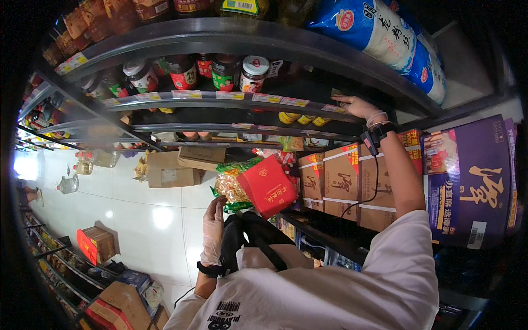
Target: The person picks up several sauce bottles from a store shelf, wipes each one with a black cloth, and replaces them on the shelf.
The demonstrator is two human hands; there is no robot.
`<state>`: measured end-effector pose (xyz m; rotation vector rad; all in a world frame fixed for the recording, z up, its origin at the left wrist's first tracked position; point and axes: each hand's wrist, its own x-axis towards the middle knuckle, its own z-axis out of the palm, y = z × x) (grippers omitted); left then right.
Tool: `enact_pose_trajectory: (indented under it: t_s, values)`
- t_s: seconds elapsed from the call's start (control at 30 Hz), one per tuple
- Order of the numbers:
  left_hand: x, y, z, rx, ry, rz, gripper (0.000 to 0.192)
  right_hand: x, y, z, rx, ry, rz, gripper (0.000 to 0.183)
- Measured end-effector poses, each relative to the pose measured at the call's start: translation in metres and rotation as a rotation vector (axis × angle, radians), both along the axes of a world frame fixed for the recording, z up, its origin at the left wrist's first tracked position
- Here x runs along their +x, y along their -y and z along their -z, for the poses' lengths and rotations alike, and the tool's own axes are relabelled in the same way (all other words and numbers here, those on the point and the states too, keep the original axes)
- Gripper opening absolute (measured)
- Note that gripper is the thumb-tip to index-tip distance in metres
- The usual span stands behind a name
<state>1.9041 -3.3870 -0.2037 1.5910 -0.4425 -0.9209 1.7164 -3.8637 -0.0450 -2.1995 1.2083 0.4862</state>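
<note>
My right hand [358,108], in a thin clear glove, reaches to the front edge of a dark metal shelf [317,110]. Its fingertips touch a small flat item [337,93] that I cannot make out, just above a price tag. Whether the fingers grip it is unclear. Near my legs, my left hand [214,214] hangs in a clear glove, its fingers together and slightly bent; whether it holds anything does not show. Just beyond it are a green-edged clear bag of dry food [231,186] and a red box [269,186]. Glass jars [254,74] with labels stand on the shelf, left of my right hand.
Strapped cardboard cartons [340,177] and a purple carton [466,181] stand at the right. Blue and white bags [387,37] lie on the upper shelf. Cardboard boxes [171,170] and plastic bottles [68,184] are on the tiled floor. At the far left, part of another person's leg [33,194] shows.
</note>
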Motion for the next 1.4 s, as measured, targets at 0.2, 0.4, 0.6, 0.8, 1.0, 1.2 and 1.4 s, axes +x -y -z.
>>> enact_pose_trajectory:
  t_s: [0.2, 0.4, 0.6, 0.8, 1.0, 1.2, 1.4]
  values:
    - [-0.006, 0.026, 0.002, 0.02, -0.076, 0.016, 0.03, 0.012, 0.019, 0.012, 0.1, 0.227, -0.272, 0.045]
    - [-0.002, 0.039, 0.002, 0.075, -0.048, 0.004, 0.031, 0.005, 0.095, 0.058, -0.814, -0.324, -0.541, 0.053]
    - [0.001, 0.03, 0.024, 0.176, 0.012, -0.045, 0.03, -0.026, 0.184, 0.084, -0.801, -0.478, -0.241, 0.054]
    - [-0.001, 0.033, 0.022, 0.182, 0.018, -0.072, 0.029, -0.072, 0.216, 0.092, -0.76, -0.528, -0.023, 0.054]
    - [0.001, 0.04, 0.016, 0.155, 0.023, -0.085, 0.027, -0.137, 0.216, 0.089, -0.688, -0.628, 0.165, 0.056]
    - [0.008, 0.025, 0.016, 0.15, 0.028, -0.067, 0.03, -0.148, 0.183, 0.087, -0.611, -0.623, 0.122, 0.057]
    - [0.011, 0.036, 0.016, 0.102, 0.045, 0.053, 0.032, -0.05, 0.057, 0.037, -0.056, -0.048, -0.07, 0.062]
